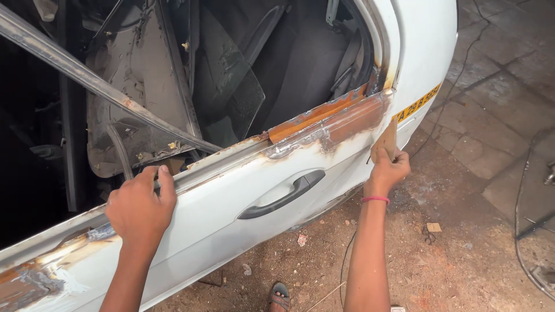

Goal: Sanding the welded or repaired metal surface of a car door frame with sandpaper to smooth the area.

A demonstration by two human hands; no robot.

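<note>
my left hand grips the top edge of the white car door, fingers curled over it. my right hand pinches a small flat block against the rear edge. the upper strip is bare and rusty; the paint below looks untouched.

The left hand sits on the top edge of the white metal car door, left of its dark curved handle, while the right hand presses a small flat brown block against the door's right end.

White door, rust-orange patches
</note>
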